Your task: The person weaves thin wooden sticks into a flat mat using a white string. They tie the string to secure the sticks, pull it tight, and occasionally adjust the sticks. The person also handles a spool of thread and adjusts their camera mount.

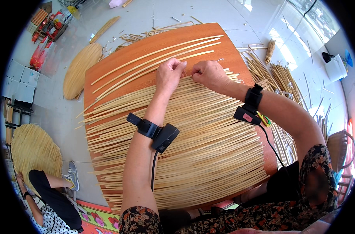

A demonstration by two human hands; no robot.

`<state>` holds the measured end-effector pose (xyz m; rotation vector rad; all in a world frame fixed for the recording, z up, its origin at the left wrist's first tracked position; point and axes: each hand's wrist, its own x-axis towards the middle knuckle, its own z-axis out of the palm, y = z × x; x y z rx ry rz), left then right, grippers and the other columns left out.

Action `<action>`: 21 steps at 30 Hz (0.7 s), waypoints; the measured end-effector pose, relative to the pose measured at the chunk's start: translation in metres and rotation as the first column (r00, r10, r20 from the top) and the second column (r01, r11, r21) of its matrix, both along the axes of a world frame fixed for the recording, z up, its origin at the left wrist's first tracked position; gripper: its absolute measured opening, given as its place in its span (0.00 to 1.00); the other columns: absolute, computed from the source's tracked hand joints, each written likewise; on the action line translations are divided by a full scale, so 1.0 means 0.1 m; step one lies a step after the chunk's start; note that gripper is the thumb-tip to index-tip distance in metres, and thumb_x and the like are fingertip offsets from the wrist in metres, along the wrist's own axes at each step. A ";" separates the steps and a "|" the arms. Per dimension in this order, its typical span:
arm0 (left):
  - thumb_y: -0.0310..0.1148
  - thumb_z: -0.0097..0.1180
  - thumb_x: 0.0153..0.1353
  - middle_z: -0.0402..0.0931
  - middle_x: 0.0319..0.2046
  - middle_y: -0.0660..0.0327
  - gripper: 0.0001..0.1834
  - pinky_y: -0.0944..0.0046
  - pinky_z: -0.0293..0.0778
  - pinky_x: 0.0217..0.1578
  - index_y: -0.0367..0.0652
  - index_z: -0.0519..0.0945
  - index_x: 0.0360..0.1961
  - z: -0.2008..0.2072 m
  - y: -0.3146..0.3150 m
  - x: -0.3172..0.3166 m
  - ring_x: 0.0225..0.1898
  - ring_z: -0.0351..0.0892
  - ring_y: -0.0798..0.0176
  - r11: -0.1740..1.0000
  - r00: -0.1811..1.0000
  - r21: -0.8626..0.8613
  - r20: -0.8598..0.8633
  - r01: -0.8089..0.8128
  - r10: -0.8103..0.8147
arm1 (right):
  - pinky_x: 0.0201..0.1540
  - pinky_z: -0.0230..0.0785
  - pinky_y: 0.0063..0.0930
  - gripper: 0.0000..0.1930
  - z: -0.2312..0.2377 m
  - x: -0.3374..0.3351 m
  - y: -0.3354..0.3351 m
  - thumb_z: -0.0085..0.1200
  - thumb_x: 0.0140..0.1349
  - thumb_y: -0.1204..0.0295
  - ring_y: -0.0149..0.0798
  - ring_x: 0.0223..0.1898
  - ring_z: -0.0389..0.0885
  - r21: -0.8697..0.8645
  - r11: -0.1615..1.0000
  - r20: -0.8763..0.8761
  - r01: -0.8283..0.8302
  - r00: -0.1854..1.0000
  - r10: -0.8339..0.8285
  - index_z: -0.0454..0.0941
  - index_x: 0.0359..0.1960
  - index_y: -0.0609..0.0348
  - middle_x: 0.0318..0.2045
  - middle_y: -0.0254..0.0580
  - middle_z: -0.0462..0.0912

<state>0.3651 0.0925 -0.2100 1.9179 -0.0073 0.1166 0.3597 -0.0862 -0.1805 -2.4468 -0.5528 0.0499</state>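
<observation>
Containers: a white bucket (336, 68) stands on the floor at the far right, and a brown woven basket (336, 150) with a curved handle sits nearer, beside the person's right arm; the contents of both cannot be determined from this angle. White box-shaped units (22, 82) are grouped at the left. Work surface: a flat, reddish-brown board (208, 29) with a smooth face. Workpiece: a panel of pale straw-coloured stalks (201, 136) lies on the board in front of the person; its rods are slender, closely set and roughly parallel, with uneven ends at both sides. Several separate stalks (158, 58) lie spaced apart on the board beyond the panel. Left hand (170, 72): closed, thumb and forefinger pinched together, above the far edge of the panel. Right hand (211, 75): clenched, fingers curled, just beside the left hand at the same edge. Whether either grips a fine strand is too small to tell. Each forearm carries a black strapped device (165, 138) with a cable. A yellow-green handle (264, 119) shows beside the right one. Loose stalks and bundles (284, 78) lie on the glossy tiled floor at the right. At the left, an oval stalk panel (83, 70) lies flat; nearer, a co-worker's hand (20, 179) is at the edge of a rounded panel (36, 152).
</observation>
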 end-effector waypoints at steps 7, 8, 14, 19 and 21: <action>0.35 0.64 0.63 0.79 0.19 0.65 0.12 0.72 0.71 0.24 0.40 0.80 0.26 -0.02 0.00 0.01 0.21 0.76 0.75 1.000 1.000 -0.016 0.001 0.003 -0.003 | 0.41 0.76 0.43 0.07 -0.01 -0.01 -0.01 0.58 0.54 0.68 0.50 0.35 0.84 0.026 1.000 -0.011 0.013 1.000 -0.013 0.85 0.30 0.55 0.28 0.47 0.85; 0.35 0.64 0.63 0.79 0.19 0.65 0.12 0.72 0.71 0.24 0.40 0.80 0.26 -0.01 0.00 0.00 0.21 0.76 0.75 1.000 1.000 -0.015 0.000 0.002 -0.002 | 0.41 0.76 0.43 0.07 -0.02 -0.01 -0.01 0.58 0.54 0.68 0.50 0.35 0.84 0.033 0.999 -0.011 0.014 1.000 -0.014 0.85 0.30 0.55 0.28 0.47 0.85; 0.36 0.64 0.63 0.79 0.19 0.65 0.12 0.72 0.71 0.24 0.40 0.80 0.26 -0.01 0.01 0.00 0.21 0.75 0.75 1.000 1.000 -0.002 0.005 -0.002 0.002 | 0.40 0.76 0.41 0.07 -0.03 -0.01 0.01 0.58 0.55 0.67 0.49 0.33 0.84 -0.003 1.000 0.025 0.009 1.000 -0.008 0.86 0.30 0.54 0.28 0.45 0.85; 0.36 0.64 0.63 0.79 0.19 0.66 0.12 0.72 0.71 0.24 0.40 0.80 0.26 -0.01 0.00 0.00 0.21 0.75 0.75 1.000 1.000 -0.001 0.006 0.004 -0.004 | 0.39 0.76 0.41 0.07 -0.03 0.00 0.01 0.57 0.55 0.67 0.48 0.33 0.84 -0.037 0.999 0.018 0.024 1.000 -0.023 0.86 0.30 0.53 0.27 0.44 0.85; 0.36 0.64 0.62 0.79 0.19 0.66 0.12 0.72 0.71 0.25 0.40 0.80 0.26 0.00 0.00 -0.01 0.21 0.75 0.75 1.000 1.000 0.004 0.003 0.003 -0.003 | 0.39 0.76 0.42 0.07 -0.04 0.00 0.02 0.57 0.55 0.67 0.48 0.33 0.84 -0.047 0.999 0.023 0.026 0.999 -0.025 0.86 0.30 0.53 0.27 0.44 0.85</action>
